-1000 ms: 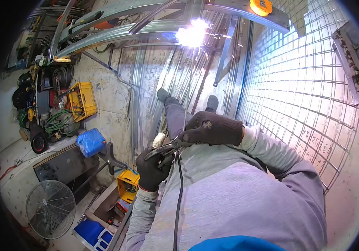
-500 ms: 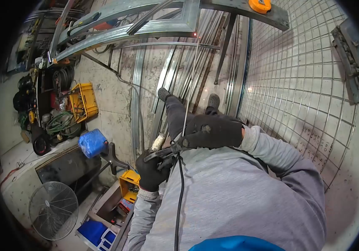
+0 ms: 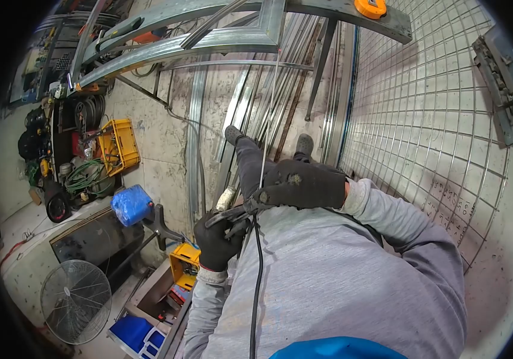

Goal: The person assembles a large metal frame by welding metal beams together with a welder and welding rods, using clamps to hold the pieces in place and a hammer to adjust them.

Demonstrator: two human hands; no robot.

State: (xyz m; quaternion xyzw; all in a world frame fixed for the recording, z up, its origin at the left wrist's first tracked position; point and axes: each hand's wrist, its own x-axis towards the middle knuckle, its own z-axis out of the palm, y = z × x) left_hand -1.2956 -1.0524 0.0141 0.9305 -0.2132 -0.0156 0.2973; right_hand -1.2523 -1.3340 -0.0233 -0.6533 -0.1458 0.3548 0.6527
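Note:
My left hand (image 3: pixel 216 244), in a black glove, is closed around a dark tool (image 3: pixel 227 216) in front of my torso. The tool looks like a welding electrode holder. My right hand (image 3: pixel 304 184), also gloved in black, is closed with its fingertips at the tool's front end, by the thin rod (image 3: pixel 272 110). That rod runs up from my fingers towards the metal frame (image 3: pixel 232 46). A black cable (image 3: pixel 259 281) hangs from the tool down over the grey shirt.
The frame lies on a bench (image 3: pixel 388 25) with an orange tape measure (image 3: pixel 370 8). Metal profiles (image 3: pixel 241 107) lie on the floor around my feet. Wire mesh (image 3: pixel 424 119) stands right. A yellow crate (image 3: pixel 120 146), blue container (image 3: pixel 132 205) and fan (image 3: pixel 76 301) are left.
Both hands and the tool have shifted very slightly upward in view. The red glow at the rod's far end has faded. My grip looks the same.

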